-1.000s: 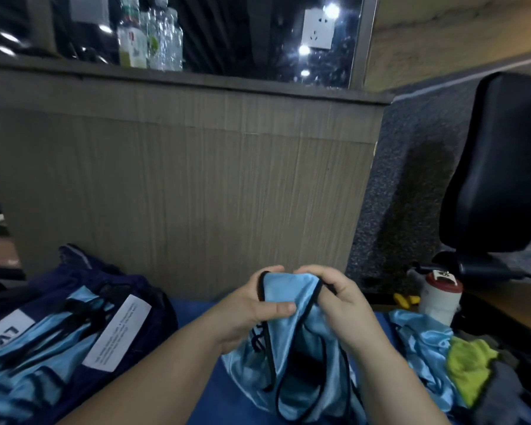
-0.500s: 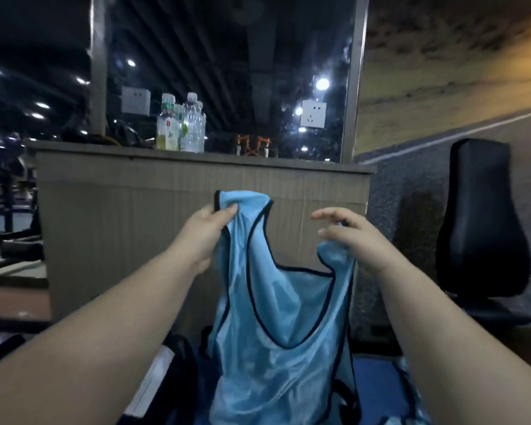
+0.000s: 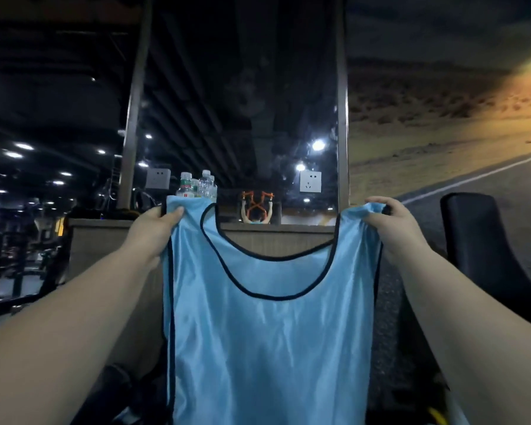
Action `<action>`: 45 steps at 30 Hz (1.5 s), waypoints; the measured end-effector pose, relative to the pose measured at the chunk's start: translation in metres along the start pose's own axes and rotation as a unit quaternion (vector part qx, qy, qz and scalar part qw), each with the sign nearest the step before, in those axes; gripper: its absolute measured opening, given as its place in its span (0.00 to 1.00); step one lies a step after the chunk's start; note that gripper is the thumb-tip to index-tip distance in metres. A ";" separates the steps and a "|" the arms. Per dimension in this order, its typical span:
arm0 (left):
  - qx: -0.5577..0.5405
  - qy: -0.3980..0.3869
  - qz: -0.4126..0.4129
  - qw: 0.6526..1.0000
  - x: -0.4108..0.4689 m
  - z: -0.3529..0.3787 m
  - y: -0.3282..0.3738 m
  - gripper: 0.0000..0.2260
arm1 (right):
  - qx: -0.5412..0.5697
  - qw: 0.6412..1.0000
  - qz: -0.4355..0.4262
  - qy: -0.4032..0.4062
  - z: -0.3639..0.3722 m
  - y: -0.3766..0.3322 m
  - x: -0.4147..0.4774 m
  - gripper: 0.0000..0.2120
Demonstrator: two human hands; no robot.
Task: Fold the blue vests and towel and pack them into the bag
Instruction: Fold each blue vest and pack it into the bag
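Note:
A light blue vest [image 3: 270,332] with black trim hangs spread out flat in front of me, its neckline facing me. My left hand [image 3: 154,228] pinches the left shoulder strap at the top. My right hand [image 3: 390,225] grips the right shoulder strap. Both arms are raised and held apart, so the vest is stretched between them. The bag, the towel and the other vests are hidden below the held vest.
A wooden partition [image 3: 105,240] stands behind the vest, with water bottles [image 3: 196,187] on its ledge below a mirror panel. A black chair back [image 3: 488,256] is at the right. A dark shape lies at the lower left.
The vest was bunched between both hands low over the table, then lifted. Since half a second ago my hands have moved apart and the vest now hangs fully spread.

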State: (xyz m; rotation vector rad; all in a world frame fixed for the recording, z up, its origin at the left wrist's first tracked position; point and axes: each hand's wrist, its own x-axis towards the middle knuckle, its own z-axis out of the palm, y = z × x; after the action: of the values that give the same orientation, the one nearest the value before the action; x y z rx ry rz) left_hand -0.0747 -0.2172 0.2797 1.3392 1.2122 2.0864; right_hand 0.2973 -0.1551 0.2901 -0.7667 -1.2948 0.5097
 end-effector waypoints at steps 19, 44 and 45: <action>-0.049 -0.020 -0.104 0.993 0.007 -0.020 0.010 0.16 | 0.076 0.987 0.139 -0.035 -0.005 -0.003 -0.003 0.06; 0.056 -0.133 -0.204 0.968 -0.007 -0.038 -0.018 0.06 | 0.001 0.950 0.264 -0.168 0.019 0.019 -0.018 0.20; 0.083 -0.133 -0.205 0.966 -0.007 -0.036 -0.020 0.06 | -0.014 0.957 0.251 -0.146 0.022 0.020 -0.018 0.17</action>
State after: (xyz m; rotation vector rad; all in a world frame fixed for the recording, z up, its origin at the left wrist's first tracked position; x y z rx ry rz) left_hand -0.1050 -0.2275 0.2530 1.2580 1.4238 1.4979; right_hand 0.2737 -0.1504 0.2653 -1.0814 -1.3770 1.0469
